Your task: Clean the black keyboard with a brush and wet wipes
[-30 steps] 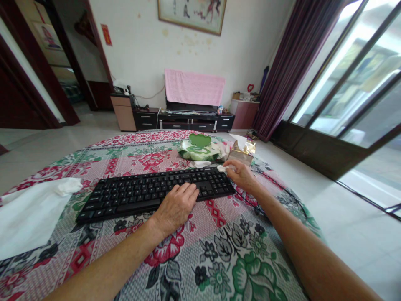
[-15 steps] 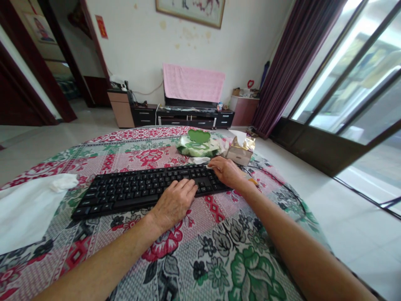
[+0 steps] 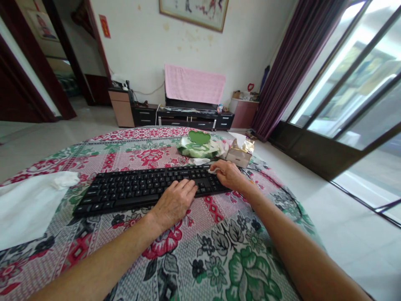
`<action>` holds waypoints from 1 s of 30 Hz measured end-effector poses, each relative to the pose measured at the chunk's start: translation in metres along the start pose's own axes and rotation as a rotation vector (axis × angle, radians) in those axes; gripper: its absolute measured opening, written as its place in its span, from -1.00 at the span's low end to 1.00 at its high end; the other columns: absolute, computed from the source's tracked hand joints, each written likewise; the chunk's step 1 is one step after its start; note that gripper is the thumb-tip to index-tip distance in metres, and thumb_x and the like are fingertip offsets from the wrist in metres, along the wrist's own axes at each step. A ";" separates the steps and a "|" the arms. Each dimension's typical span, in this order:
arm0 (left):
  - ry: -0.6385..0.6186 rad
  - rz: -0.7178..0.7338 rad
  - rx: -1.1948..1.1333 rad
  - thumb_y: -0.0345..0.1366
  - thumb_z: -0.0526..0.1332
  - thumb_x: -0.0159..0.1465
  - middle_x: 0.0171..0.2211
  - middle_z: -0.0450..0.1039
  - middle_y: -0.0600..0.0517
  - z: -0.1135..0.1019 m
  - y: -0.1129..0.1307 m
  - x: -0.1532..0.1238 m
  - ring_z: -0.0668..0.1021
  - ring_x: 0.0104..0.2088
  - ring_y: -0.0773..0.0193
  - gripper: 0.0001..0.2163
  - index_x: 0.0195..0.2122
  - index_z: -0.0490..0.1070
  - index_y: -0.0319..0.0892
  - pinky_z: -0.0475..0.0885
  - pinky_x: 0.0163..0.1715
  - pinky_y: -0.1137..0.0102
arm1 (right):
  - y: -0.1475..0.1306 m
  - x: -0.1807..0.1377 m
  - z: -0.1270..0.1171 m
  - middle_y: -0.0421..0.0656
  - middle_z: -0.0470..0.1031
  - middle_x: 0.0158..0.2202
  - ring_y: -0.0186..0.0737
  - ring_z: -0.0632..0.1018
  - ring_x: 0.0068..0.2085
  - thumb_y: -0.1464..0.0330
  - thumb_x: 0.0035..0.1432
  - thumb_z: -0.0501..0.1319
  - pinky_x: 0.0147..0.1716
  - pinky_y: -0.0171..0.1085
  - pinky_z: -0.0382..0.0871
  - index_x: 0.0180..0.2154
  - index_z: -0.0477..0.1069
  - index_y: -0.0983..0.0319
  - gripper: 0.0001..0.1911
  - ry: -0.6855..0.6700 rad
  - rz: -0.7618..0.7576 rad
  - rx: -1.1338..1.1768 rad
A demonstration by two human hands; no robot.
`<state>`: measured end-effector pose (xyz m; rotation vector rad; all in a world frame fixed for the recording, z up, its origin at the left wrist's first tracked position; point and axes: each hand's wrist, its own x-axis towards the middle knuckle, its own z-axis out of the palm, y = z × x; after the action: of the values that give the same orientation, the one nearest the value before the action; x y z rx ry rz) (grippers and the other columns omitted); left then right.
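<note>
A black keyboard (image 3: 140, 188) lies across a round table covered with a floral cloth (image 3: 219, 259). My left hand (image 3: 175, 202) rests flat on the keyboard's front edge, fingers stretched over the keys. My right hand (image 3: 230, 175) is closed on a small white wipe (image 3: 214, 170) and presses it on the keyboard's right end. Just behind the keyboard lie a green pack of wet wipes (image 3: 197, 147) and a gold tissue box (image 3: 239, 154).
A white cloth (image 3: 25, 205) with a crumpled tissue (image 3: 64, 179) lies at the table's left. A dark cable (image 3: 282, 194) trails off the right side. Beyond the table are a TV stand (image 3: 188, 117) under a pink towel, curtains and glass doors on the right.
My right hand with the wipe has moved left from the keyboard's far right corner onto its right-hand keys. My left hand has stayed where it was.
</note>
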<state>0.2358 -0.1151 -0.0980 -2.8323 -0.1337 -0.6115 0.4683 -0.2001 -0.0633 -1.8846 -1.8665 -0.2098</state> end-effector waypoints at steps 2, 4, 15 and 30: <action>0.006 -0.001 0.005 -0.41 0.10 0.30 0.05 0.39 -0.16 0.001 0.000 0.000 0.42 0.01 0.07 -0.70 0.05 0.33 -0.34 0.37 -0.14 0.22 | 0.003 -0.002 0.001 -0.15 0.52 -0.30 -0.27 0.49 -0.31 0.58 0.02 0.06 -0.24 -0.30 0.28 -0.27 0.47 0.23 -0.71 0.057 0.025 0.021; 0.012 0.000 0.015 -0.42 0.09 0.31 0.05 0.39 -0.15 0.002 0.000 0.000 0.42 0.01 0.06 -0.71 0.05 0.33 -0.34 0.37 -0.12 0.22 | 0.004 -0.003 0.004 -0.14 0.54 -0.26 -0.25 0.50 -0.26 0.58 0.02 0.05 -0.20 -0.29 0.29 -0.25 0.47 0.22 -0.69 0.099 0.029 0.037; -0.002 -0.021 0.000 -0.43 0.08 0.31 0.05 0.40 -0.14 0.000 0.000 0.001 0.42 0.02 0.07 -0.72 0.04 0.34 -0.32 0.36 -0.10 0.22 | 0.001 -0.004 0.002 -0.19 0.55 -0.37 -0.28 0.50 -0.35 0.55 -0.05 0.10 -0.27 -0.32 0.29 -0.38 0.51 0.21 -0.75 0.046 0.037 0.030; -0.015 -0.017 -0.001 -0.43 0.06 0.32 0.05 0.39 -0.13 -0.001 0.000 0.000 0.42 0.02 0.09 -0.72 0.05 0.33 -0.32 0.37 -0.12 0.24 | -0.006 -0.006 -0.005 -0.24 0.48 -0.55 -0.36 0.41 -0.50 0.52 -0.10 0.10 -0.43 -0.36 0.22 -0.54 0.47 0.22 -0.81 0.021 0.107 0.069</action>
<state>0.2358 -0.1156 -0.0968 -2.8405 -0.1607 -0.5936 0.4629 -0.2080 -0.0596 -1.9216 -1.7309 -0.1280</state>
